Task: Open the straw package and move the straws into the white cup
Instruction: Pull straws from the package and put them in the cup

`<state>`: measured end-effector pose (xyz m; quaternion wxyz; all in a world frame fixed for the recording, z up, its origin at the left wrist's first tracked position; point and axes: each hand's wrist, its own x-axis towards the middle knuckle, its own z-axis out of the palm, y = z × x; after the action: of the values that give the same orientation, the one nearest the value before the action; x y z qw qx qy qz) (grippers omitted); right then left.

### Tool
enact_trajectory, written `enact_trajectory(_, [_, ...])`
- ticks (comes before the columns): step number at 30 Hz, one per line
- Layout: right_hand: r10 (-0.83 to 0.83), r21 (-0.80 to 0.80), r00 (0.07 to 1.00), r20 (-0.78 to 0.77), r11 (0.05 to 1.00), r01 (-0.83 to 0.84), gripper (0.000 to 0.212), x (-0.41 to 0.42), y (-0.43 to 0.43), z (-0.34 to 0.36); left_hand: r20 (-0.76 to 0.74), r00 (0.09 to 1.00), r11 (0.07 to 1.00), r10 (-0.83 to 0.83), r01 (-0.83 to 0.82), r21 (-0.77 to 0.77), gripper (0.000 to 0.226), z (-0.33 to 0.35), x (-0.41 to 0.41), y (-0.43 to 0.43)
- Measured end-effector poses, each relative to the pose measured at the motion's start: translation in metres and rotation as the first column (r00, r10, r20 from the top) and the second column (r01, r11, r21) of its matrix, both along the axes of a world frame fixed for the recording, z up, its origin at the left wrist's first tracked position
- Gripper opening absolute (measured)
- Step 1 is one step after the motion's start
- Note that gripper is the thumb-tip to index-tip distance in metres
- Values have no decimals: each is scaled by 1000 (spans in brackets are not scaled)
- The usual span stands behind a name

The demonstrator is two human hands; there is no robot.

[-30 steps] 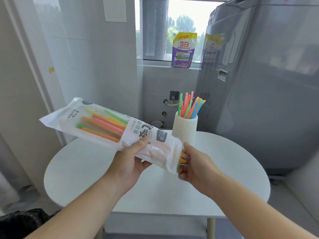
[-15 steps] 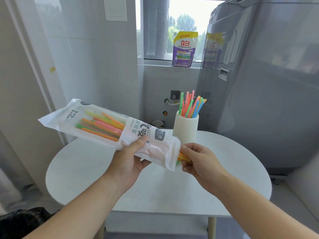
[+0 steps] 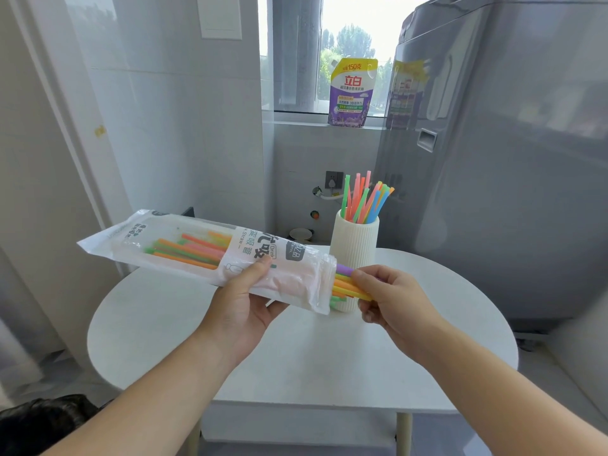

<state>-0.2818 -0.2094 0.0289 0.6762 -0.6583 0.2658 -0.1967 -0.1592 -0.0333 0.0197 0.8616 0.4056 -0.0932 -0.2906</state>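
My left hand (image 3: 243, 311) grips the middle of the straw package (image 3: 204, 255) above the table (image 3: 296, 357). My right hand (image 3: 391, 304) pinches the straws (image 3: 343, 284) sticking out of its open right end, just on the near side of the white cup (image 3: 355, 245).

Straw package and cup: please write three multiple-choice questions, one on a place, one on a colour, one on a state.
1. Where does the white cup stand?
A. on the table
B. on the windowsill
C. on the floor
2. What colour is the top straw leaving the straw package?
A. black
B. purple
C. white
3. What does the right hand do?
A. rests on the table
B. holds the cup
C. pinches straws
Answers: 1 A, its base is on the tabletop; 2 B, a purple end shows; 3 C, it holds the protruding ends.
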Motion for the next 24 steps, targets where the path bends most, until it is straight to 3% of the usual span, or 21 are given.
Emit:
enact_trajectory(9, [12, -39, 1000, 13, 999, -12, 14, -3, 1, 4, -81, 997, 1000, -4, 3, -20, 23, -1, -2, -2])
enact_trajectory(14, [-44, -160, 999, 9, 986, 45, 7, -1, 5, 8, -93, 996, 1000, -9, 7, -18, 25, -3, -5, -5])
enact_trajectory(20, [-51, -524, 998, -32, 851, 27, 6, -6, 2, 14, -119, 993, 1000, -13, 12, -7, 32, -3, -4, -3])
enact_trajectory(24, [-28, -513, 999, -17, 858, 15, 8, -11, -5, 20, -136, 991, 1000, -7, 5, -13, 34, -3, -2, -3])
